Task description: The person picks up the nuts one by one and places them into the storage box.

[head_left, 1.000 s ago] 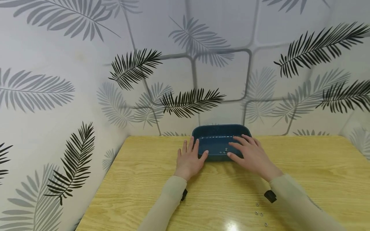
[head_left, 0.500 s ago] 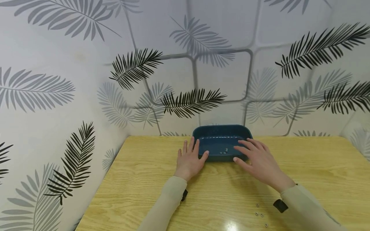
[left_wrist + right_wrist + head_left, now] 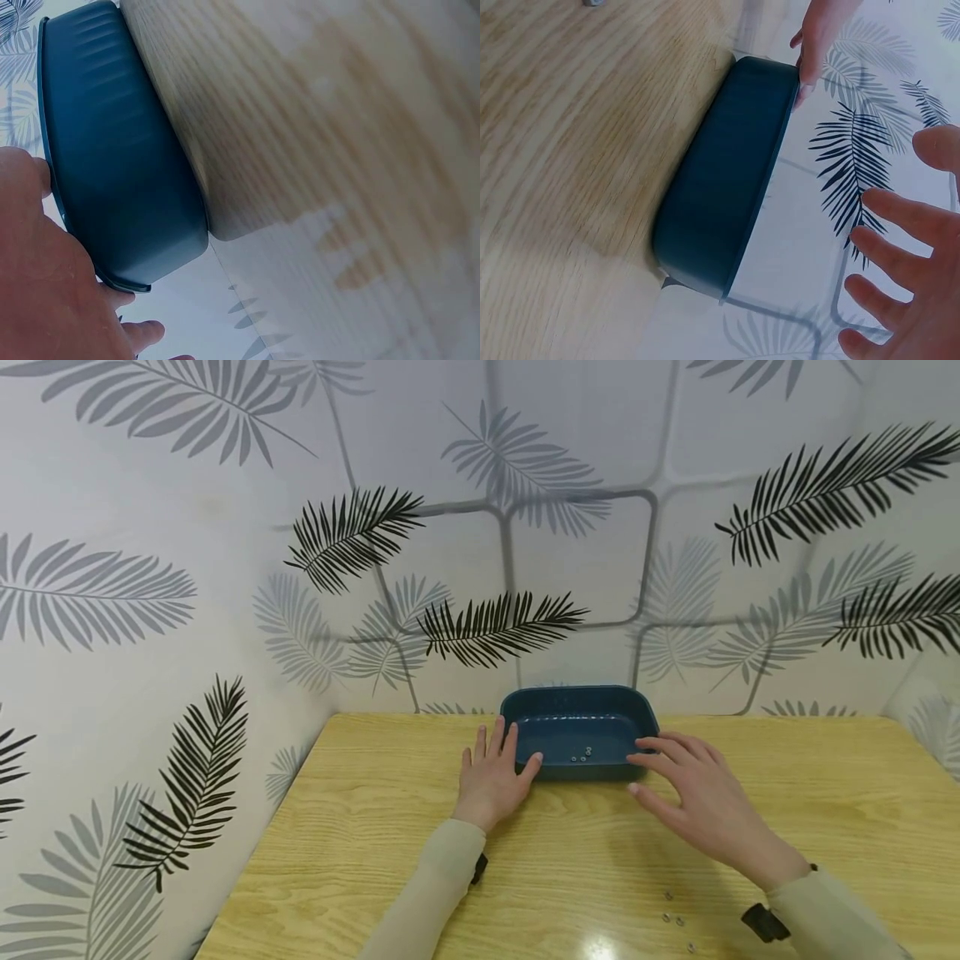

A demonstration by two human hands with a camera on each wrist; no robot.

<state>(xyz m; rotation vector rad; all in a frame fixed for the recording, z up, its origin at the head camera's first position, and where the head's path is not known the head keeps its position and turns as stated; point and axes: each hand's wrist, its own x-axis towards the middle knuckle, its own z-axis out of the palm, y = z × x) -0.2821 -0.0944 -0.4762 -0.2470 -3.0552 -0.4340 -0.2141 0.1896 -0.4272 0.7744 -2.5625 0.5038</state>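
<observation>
Dark blue and glossy, a rectangular tray (image 3: pixel 577 772) is sitting at the far edge of the wood-grain desk (image 3: pixel 337 843), close up to the leaf-patterned wall (image 3: pixel 465 560). Over at its left end, the left hand (image 3: pixel 492 785) is resting against the rim, fingers spread wide, thumb angling across the near corner! Across at the right end, the right hand (image 3: pixel 705 802) is hovering just by the near corner, its fingers spread and gently bent, and the right-wrist view is showing them standing apart from the tray. Down inside, toward the near side, a few small metal rings (image 3: pixel 582 759) are lying close together, too tiny for finer detail. And out on the desk, four loose rings (image 3: pixel 680 921) are lying scattered between the pale left sleeve (image 3: pixel 427 893) and the black wrist piece (image 3: pixel 765 922) on the right arm.
</observation>
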